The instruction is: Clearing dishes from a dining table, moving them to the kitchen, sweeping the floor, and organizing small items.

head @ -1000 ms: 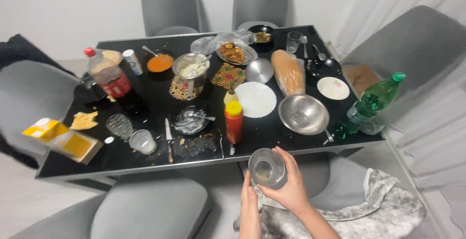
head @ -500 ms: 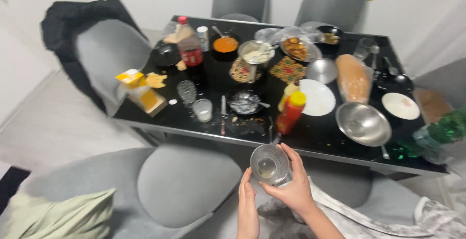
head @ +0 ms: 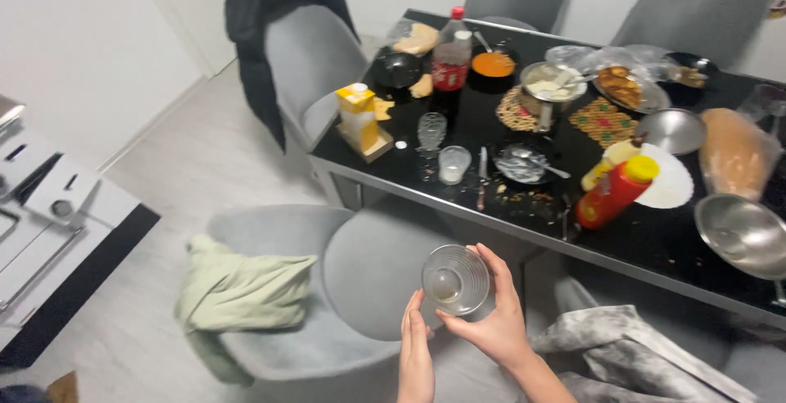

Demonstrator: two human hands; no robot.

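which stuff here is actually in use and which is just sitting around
In use: clear ribbed glass, gripped by the right hand, with the left hand beside it.

Lying about: red sauce bottle, yellow carton, steel bowl, cola bottle, green cloth.

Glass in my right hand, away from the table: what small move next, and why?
Probably bring the left hand onto the glass to steady it. The right hand grips it only from one side, tilted, above the grey chair, and the left merely hovers beside it.

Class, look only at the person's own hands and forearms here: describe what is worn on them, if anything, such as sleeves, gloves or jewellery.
The left hand and right hand are bare, with no gloves. No ring, watch or bracelet shows. The right forearm is uncovered to the frame edge, with no sleeve visible.
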